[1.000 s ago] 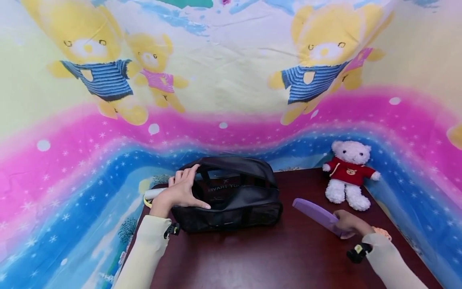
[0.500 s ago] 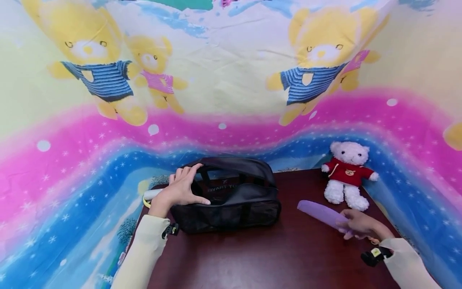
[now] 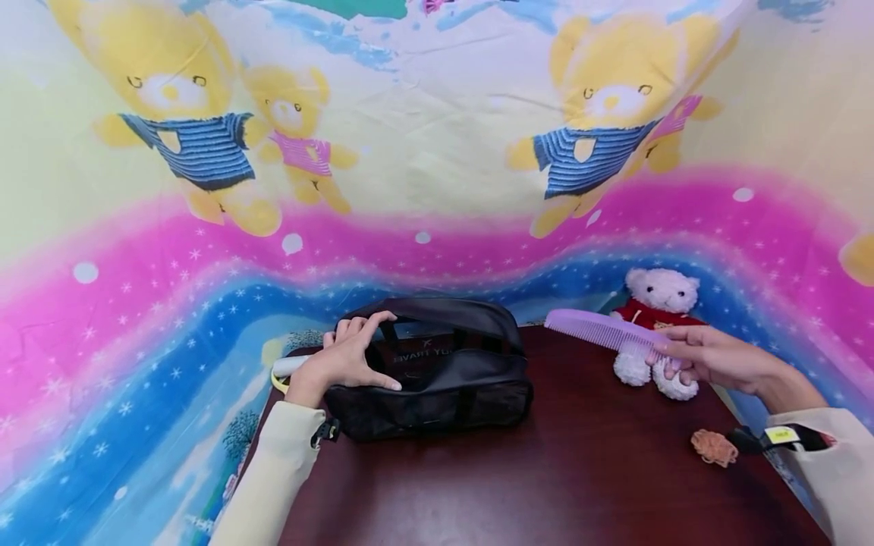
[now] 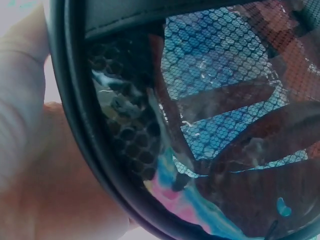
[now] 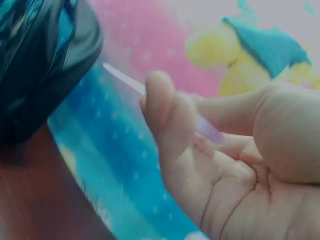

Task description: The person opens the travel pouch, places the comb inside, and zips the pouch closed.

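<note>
My right hand [image 3: 724,360] pinches a purple comb [image 3: 601,330] by its right end in the head view, raised in front of the teddy bear, teeth facing down. In the right wrist view the comb [image 5: 122,78] shows edge-on between thumb and fingers. My left hand [image 3: 348,360] lies spread at the left end of a black travel bag [image 3: 430,406], thumb along its front lip and fingers at the back lip, with the bag's top gaping. The left wrist view shows the bag's clear and mesh end [image 4: 215,75] close up, with part of the left hand [image 4: 60,165] beside its piping.
A white teddy bear [image 3: 661,290] in a red top sits at the back right of the dark wooden table [image 3: 464,485]. An orange-brown mesh ball [image 3: 714,447] lies near my right wrist. A white cylinder [image 3: 288,365] and a yellow loop [image 3: 278,381] show left of the bag. A printed cloth [image 3: 423,182] surrounds the table.
My right hand has lifted the comb up and away from the table's right side, turning its teeth into view. The mesh ball is now uncovered. My left hand and the bag stay put.
</note>
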`<state>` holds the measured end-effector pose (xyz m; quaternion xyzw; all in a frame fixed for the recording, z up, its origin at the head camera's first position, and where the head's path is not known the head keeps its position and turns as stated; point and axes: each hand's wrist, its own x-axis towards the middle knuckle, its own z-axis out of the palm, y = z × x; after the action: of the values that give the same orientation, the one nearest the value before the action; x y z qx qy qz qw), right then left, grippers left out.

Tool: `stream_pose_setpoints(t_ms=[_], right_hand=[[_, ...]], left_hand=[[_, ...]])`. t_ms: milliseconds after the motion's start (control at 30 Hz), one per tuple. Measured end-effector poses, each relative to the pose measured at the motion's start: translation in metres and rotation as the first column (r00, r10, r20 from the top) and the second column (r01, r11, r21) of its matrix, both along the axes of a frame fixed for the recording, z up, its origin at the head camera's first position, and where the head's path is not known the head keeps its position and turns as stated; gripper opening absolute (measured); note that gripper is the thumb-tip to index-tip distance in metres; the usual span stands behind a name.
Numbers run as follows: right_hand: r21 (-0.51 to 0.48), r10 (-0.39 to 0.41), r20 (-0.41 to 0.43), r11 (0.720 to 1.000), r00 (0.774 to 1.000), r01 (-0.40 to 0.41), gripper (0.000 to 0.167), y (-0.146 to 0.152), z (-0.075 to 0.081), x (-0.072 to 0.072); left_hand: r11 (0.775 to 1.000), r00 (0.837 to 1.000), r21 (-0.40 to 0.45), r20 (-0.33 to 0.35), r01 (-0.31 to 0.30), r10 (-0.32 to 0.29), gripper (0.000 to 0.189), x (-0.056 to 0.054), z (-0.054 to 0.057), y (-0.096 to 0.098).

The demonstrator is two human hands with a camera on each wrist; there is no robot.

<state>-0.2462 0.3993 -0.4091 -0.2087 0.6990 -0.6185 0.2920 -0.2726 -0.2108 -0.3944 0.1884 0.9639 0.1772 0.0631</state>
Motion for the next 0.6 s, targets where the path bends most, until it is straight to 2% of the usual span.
stream_pose_setpoints(t_ms=[100, 333, 467, 600], right_hand=[[-0.006, 0.025, -0.039, 1.0, 0.999, -0.025, 0.041, -0.01, 0.014, -0.003], [0.094, 0.06, -0.165, 0.995, 0.985, -0.044, 0.035, -0.052, 0.036, -0.018], [0.131, 0.056, -0.151, 0.991, 0.987, -0.037, 0.04, -0.081, 0.051, -0.029], [0.179, 0.108, -0.127, 0.98, 0.986, -0.085, 0.048, -0.112, 0.064, -0.041]], left_hand=[[1.0, 0.999, -0.026, 0.032, 0.007, -0.006, 0.123, 0.0, 0.001, 0.001], [0.997, 0.996, -0.073, 0.083, -0.014, 0.02, 0.135, -0.003, 0.011, 0.01], [0.993, 0.994, -0.112, 0.106, -0.024, 0.036, 0.141, -0.006, 0.014, 0.013], [0.991, 0.993, -0.129, 0.111, -0.033, 0.048, 0.144, -0.008, 0.013, 0.015]])
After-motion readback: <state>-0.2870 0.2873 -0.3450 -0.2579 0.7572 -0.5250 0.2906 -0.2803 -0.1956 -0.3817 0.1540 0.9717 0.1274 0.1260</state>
